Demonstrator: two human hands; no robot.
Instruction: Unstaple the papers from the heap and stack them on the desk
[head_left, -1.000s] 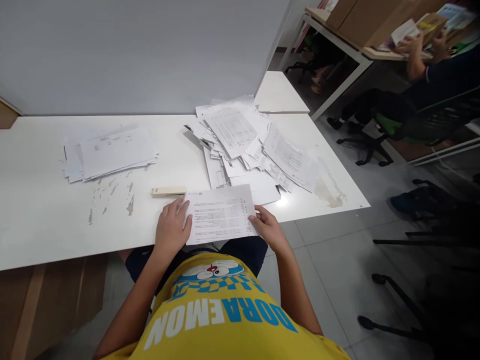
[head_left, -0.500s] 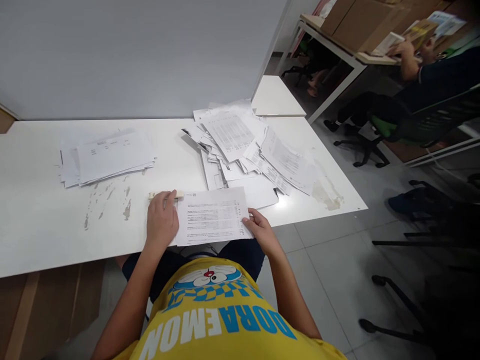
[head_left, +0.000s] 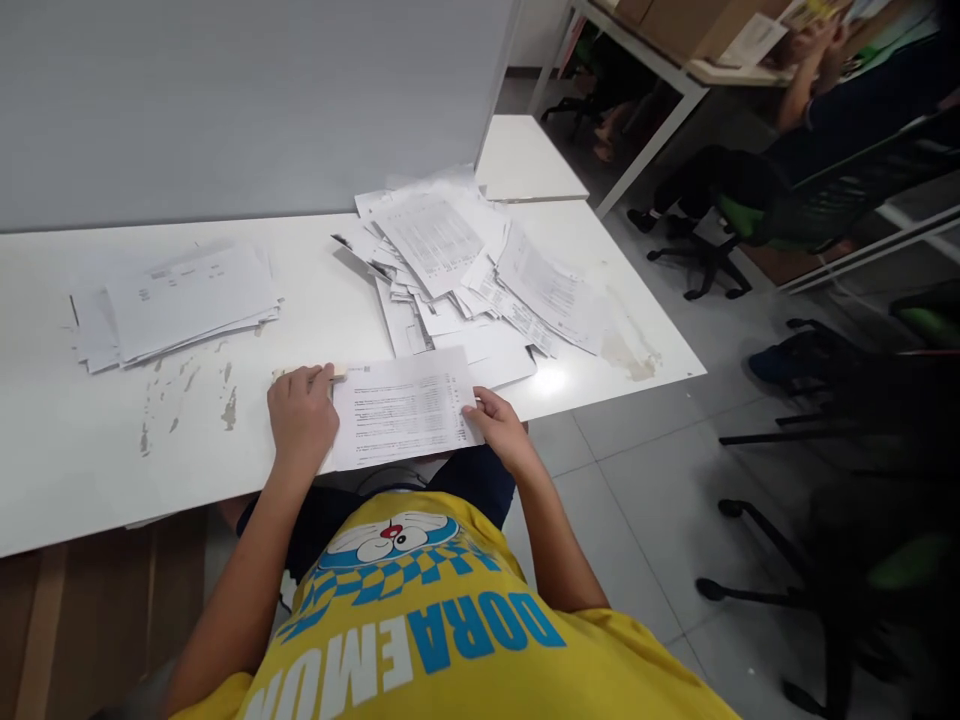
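Observation:
A printed sheet of paper (head_left: 401, 410) lies at the front edge of the white table, its text upside down to me. My right hand (head_left: 499, 428) pinches the sheet's right edge between thumb and fingers. At the sheet's left edge, my left hand (head_left: 304, 420) is curled over a pale cream-coloured bar (head_left: 340, 372), whose ends show past the fingers. The hand hides most of the bar, so its kind cannot be made out. Beyond the sheet is a messy heap of printed papers (head_left: 431, 245). A flatter stack of papers (head_left: 191, 305) lies to the left.
A grey partition (head_left: 240, 100) stands along the back of the white table (head_left: 45, 420). Peeling marks show on the tabletop. At the right are office chairs (head_left: 709, 235) and a seated person (head_left: 862, 120) handling things at another table with a cardboard box (head_left: 690, 28).
My view has shifted, so the table and papers appear further left and slightly higher. Both hands keep almost the same places on the sheet and the bar.

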